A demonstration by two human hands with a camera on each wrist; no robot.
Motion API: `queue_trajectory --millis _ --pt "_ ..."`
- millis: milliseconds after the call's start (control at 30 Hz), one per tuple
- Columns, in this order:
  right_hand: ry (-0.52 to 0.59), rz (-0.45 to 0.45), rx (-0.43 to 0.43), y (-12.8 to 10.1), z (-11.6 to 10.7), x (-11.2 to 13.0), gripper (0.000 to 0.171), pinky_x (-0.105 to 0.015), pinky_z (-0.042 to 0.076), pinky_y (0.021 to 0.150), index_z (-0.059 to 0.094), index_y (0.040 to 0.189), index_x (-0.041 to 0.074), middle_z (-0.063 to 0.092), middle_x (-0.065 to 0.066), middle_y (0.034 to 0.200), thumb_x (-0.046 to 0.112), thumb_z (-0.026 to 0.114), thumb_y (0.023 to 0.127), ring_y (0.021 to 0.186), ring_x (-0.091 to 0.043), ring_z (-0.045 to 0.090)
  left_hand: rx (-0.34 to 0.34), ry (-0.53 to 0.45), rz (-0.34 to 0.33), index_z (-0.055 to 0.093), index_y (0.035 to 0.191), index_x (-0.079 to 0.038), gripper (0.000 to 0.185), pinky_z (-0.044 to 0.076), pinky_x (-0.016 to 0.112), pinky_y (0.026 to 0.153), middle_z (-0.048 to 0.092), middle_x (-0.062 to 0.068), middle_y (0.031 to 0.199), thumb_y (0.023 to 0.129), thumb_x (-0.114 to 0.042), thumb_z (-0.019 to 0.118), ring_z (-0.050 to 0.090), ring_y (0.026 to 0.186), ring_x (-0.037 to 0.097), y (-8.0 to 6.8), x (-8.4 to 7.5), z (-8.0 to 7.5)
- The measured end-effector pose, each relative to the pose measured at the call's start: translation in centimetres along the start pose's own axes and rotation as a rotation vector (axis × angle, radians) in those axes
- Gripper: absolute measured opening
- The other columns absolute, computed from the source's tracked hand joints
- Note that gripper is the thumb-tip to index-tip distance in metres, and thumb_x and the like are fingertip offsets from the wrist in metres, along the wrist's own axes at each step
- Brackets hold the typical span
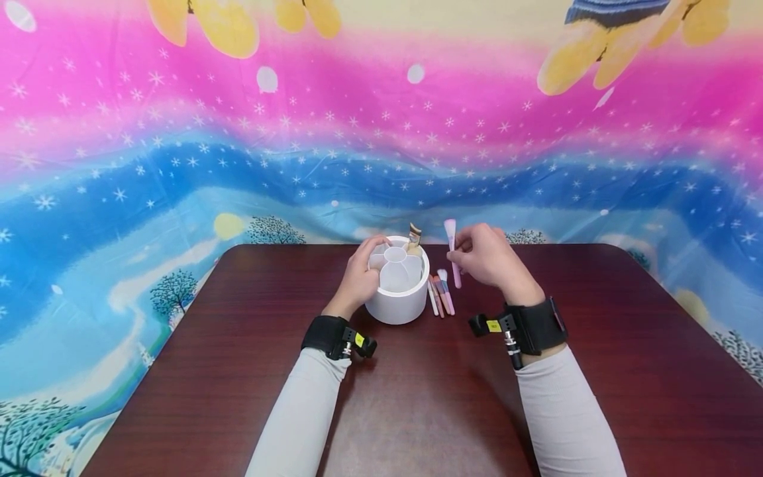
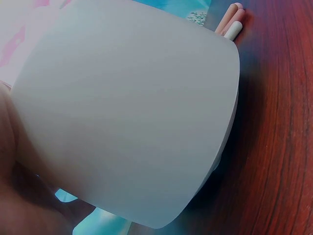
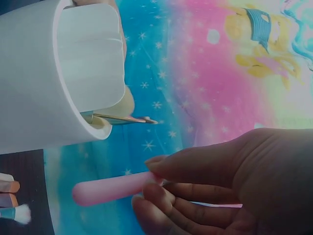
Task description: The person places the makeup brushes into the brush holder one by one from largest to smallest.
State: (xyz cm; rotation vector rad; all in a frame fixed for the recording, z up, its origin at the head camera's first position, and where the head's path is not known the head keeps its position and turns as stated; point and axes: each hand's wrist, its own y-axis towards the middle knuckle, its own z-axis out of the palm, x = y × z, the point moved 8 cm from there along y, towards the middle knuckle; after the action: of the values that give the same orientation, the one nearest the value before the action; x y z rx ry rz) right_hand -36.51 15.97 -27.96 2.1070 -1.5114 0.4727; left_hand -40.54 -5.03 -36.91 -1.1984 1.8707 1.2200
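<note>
The left hand (image 1: 357,278) is curled round the side of the white round holder (image 1: 398,281), which stands upright on the counter (image 1: 238,344) with one brush (image 1: 414,240) already in a far compartment; the right hand (image 1: 485,255) pinches a pink brush (image 1: 453,255), bristles up, just right of the rim; the light pinch could let the handle swing and strike the rim, or knock the standing brush; a low wrist might scatter the spare brushes (image 1: 441,295) lying beside the holder's base.
</note>
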Motion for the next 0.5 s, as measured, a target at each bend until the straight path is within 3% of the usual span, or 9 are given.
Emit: queue_trajectory --millis 500 --pt "0.113 -0.062 -0.219 0.0 -1.7 1.0 0.017 -0.043 0.056 0.077 0.071 0.105 -0.003 0.073 -0.017 0.095 0.009 0.072 0.093 0.087 -0.029 0.071 0.000 -0.004 -0.009 0.060 0.128 -0.014 0.068 0.031 0.053 0.117 0.049 0.002 0.149 0.073 0.018 0.037 0.038 0.145 0.021 0.1 0.2 0.0"
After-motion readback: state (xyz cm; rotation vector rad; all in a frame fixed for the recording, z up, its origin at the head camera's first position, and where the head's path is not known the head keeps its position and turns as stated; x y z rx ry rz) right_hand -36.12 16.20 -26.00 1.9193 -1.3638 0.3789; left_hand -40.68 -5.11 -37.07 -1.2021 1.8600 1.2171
